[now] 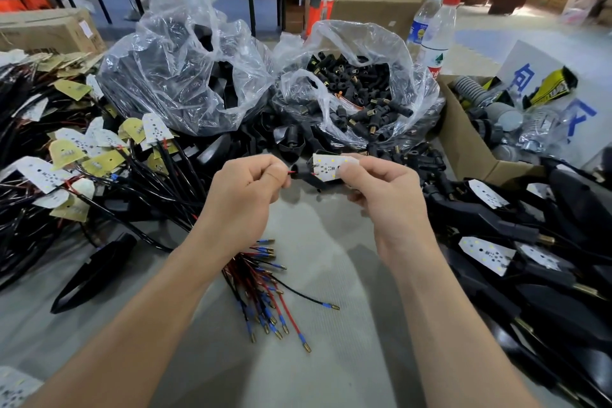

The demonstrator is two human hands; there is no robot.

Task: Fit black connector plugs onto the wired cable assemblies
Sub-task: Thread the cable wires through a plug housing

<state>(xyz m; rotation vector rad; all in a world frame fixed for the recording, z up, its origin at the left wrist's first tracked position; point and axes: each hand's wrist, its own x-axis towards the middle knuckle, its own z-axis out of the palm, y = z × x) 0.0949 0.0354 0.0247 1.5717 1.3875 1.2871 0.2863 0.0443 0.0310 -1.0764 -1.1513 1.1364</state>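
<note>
Dozens of wired boards (66, 156) lie heaped at your far left, white and yellow plates tangled in black cable. Next to them, toward the back, a clear bag (185, 53) holds large black parts, and a second bag (361, 86) beside it is full of small black plugs (357, 99). On the grey desk (331, 242) under your wrists a bundle of red and black wires (265, 291) with blue sleeves and brass tips fans out. Your left hand (245, 192) is closed, thumb and forefinger pinching a thin red wire (292, 173). That wire runs into a black plug (303, 172) between your two hands, though it is hard to tell how far the plug is seated. Your right hand (384, 195) is curled shut on a small white board (331, 167), gripped at its right edge. Further right, finished black pieces (516, 248) with white boards pile up, and a cardboard box (470, 142) sits behind them with two water bottles (433, 30) standing near it.
</note>
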